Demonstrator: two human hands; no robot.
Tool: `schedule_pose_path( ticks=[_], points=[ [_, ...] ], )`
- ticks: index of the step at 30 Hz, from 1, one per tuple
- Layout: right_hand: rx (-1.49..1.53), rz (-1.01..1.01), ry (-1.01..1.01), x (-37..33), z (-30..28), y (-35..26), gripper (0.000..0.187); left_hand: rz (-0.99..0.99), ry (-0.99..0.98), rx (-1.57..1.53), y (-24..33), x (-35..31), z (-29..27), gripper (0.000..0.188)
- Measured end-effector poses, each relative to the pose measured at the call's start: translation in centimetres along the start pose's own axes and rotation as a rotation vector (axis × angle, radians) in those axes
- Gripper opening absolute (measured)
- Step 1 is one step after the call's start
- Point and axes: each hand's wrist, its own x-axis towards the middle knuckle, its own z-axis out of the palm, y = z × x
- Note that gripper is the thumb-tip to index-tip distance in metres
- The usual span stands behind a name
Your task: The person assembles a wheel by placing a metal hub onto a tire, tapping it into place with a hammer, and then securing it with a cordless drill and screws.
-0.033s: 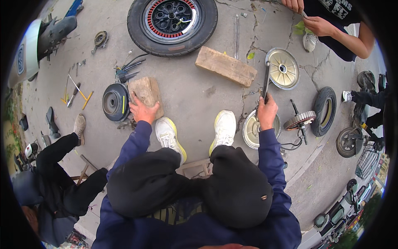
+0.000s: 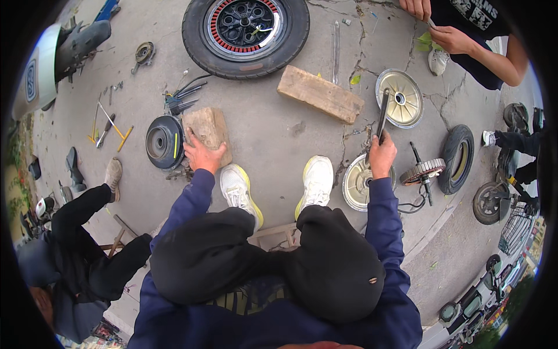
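Note:
My left hand (image 2: 200, 154) grips the near end of a brown block (image 2: 206, 123) lying on the concrete, right beside a black round hub part (image 2: 164, 141). My right hand (image 2: 382, 152) is closed around a dark metal bar (image 2: 382, 111) that points away from me toward a silver round cover (image 2: 402, 98). A second silver round cover (image 2: 354, 185) lies just below that hand, by my right shoe (image 2: 317, 180). My left shoe (image 2: 238, 189) is close to the block.
A large tyre with a motor hub (image 2: 245, 32) lies ahead, with a wooden block (image 2: 319, 93) nearer. A rotor on an axle (image 2: 424, 171) and a small tyre (image 2: 456, 158) lie right. Hand tools (image 2: 107, 128) lie left. One person crouches lower left (image 2: 81, 250); another's hands (image 2: 447, 38) work top right.

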Motion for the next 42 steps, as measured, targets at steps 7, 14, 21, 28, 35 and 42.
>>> schedule_pose_path(
  ticks=[7,14,21,28,35,42],
  points=[
    [-0.22,0.018,-0.24,6.8,3.9,4.0,0.041,0.08,0.017,-0.022,0.1,0.7,0.7,0.125],
    [-0.597,-1.016,-0.357,7.2,3.0,-9.9,0.101,0.041,0.02,-0.003,-0.4,0.3,0.4,0.126],
    [-0.575,-0.466,-0.403,1.1,7.9,-11.6,0.123,0.032,0.034,-0.011,0.9,1.1,1.1,0.128],
    [-0.547,-0.305,-0.329,-5.8,10.5,-15.0,0.124,-0.016,-0.022,0.027,1.2,0.6,-0.2,0.129],
    [-0.554,-0.343,-0.31,-7.8,10.3,-14.0,0.124,-0.092,-0.012,0.031,1.1,0.4,0.6,0.13],
    [-0.591,-0.335,-0.334,-7.1,10.2,-15.7,0.125,-0.104,-0.123,-0.016,1.8,0.1,-0.4,0.135]
  ],
)
